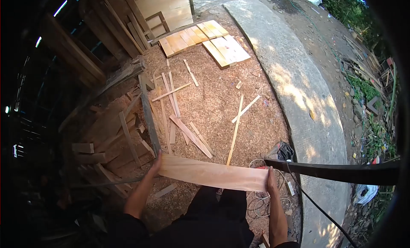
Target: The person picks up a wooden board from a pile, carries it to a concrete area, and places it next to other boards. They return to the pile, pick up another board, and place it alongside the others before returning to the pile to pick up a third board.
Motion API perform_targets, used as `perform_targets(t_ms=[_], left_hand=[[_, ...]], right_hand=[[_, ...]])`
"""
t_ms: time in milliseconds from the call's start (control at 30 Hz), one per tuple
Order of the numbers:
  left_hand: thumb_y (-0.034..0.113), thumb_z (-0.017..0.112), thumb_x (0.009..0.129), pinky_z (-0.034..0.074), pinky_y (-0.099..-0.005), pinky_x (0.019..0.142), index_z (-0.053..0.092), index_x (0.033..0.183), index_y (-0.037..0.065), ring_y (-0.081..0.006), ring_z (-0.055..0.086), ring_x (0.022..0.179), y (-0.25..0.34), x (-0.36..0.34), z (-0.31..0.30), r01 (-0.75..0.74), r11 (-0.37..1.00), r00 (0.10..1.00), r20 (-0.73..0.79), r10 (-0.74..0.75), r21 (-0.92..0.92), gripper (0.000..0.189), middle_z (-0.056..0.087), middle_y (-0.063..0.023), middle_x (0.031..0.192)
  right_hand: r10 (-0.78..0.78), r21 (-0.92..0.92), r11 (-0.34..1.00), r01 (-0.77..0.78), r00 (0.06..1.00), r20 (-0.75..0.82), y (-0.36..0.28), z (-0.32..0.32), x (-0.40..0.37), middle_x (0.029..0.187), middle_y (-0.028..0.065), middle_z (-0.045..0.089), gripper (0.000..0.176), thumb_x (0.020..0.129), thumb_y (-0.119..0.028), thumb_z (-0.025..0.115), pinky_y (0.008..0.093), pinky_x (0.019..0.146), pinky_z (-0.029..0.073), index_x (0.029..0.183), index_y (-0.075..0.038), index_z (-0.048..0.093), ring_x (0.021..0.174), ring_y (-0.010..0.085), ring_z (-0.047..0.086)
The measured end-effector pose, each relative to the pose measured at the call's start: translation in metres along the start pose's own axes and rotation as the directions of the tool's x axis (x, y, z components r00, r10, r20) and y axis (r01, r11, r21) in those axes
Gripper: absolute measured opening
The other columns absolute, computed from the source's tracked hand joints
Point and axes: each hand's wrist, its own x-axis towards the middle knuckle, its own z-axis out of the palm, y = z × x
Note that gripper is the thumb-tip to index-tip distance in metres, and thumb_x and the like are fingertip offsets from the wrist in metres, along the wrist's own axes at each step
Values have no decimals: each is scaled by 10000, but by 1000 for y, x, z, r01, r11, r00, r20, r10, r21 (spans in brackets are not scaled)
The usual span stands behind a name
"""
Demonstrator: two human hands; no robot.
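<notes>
A wide, pale wooden board [213, 174] is held out level in front of my body, above the shavings-covered ground. My left hand [157, 164] grips its left end, and my right hand [271, 179] holds the right end. Both hands are closed on the board's short edges. Beyond the board, thin wood strips [235, 130] and a narrow reddish plank [192, 137] lie scattered on the shavings.
Flat boards [183, 39] lie in a row at the back, beside more boards [225, 51]. A dark beam [333, 171] juts in from the right, with a black cable [316, 203] below. Offcuts [124, 137] are heaped at left; a concrete strip [299, 86] curves along the right.
</notes>
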Motion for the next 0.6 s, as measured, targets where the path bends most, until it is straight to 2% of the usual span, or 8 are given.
perform_targets(t_ms=[133, 167, 267, 333, 400, 467, 533, 600], left_hand=[[708, 212, 756, 186, -341, 1010, 227, 1318, 37, -256, 230, 1249, 47, 39, -16, -4, 1000, 1000, -28, 4, -17, 875, 255, -163, 1345], [710, 211, 754, 186, -342, 1010, 226, 1318, 37, -257, 230, 1249, 62, 48, -19, -1, 1000, 999, -36, 0, -23, 878, 256, -165, 1345], [717, 208, 749, 188, -345, 1009, 222, 1319, 37, -261, 230, 1249, 97, 67, -20, 9, 999, 999, -49, -10, -37, 887, 256, -169, 1343], [722, 205, 746, 190, -347, 1009, 220, 1319, 37, -263, 231, 1249, 116, 77, -19, 16, 998, 999, -37, -19, -61, 894, 257, -171, 1343], [726, 203, 742, 191, -348, 1009, 218, 1320, 37, -266, 231, 1249, 134, 82, -18, 7, 995, 1000, 4, -7, -100, 900, 257, -174, 1342], [705, 202, 763, 207, -349, 1004, 175, 1332, 36, -246, 238, 1247, 138, 75, -9, -19, 981, 997, 68, 32, -193, 878, 261, -153, 1344], [783, 228, 679, 259, -368, 970, 342, 1252, -20, -301, 348, 1177, 162, 80, -5, 43, 983, 988, -140, -68, -180, 993, 367, -224, 1254], [786, 234, 673, 281, -373, 954, 350, 1239, -36, -301, 373, 1155, 190, 79, -3, 103, 980, 975, -178, -133, -168, 1004, 384, -225, 1237]], right_hand=[[-105, -149, 986, 78, 977, -185, -83, 37, -7, 1045, 144, 525, 722, 802, -601, 372, 293, 873, 352, 1047, 61, 522, 946, 198, 499], [38, -122, 991, -58, 986, -160, -124, 46, -5, 1115, 160, 486, 751, 794, -600, 392, 297, 907, 322, 1105, 78, 482, 1017, 204, 462], [-81, 46, 996, 83, 996, -28, -122, 37, 72, 1121, 153, 484, 767, 787, -600, 406, 299, 911, 320, 1137, 82, 450, 1021, 208, 462], [-20, -5, 1000, 20, 1000, -22, -148, 38, 94, 1124, 144, 486, 762, 795, -587, 404, 287, 914, 318, 1161, 82, 422, 1027, 205, 461], [-164, -22, 986, 163, 984, -61, -172, 44, 129, 978, 126, 541, 720, 776, -609, 425, 294, 757, 403, 1049, 49, 527, 829, 180, 509], [-33, -9, 999, 34, 996, 83, -194, 32, 164, 964, 100, 566, 635, 808, -584, 372, 288, 829, 389, 1020, -8, 535, 871, 175, 533], [135, -140, 983, -119, 985, 111, -235, 34, 193, 829, 71, 585, 577, 812, -586, 356, 289, 730, 431, 918, -60, 568, 724, 158, 548], [-39, -171, 984, 55, 995, 96, -272, 46, 218, 731, 62, 576, 570, 811, -592, 343, 282, 612, 446, 879, -76, 575, 614, 152, 533]])
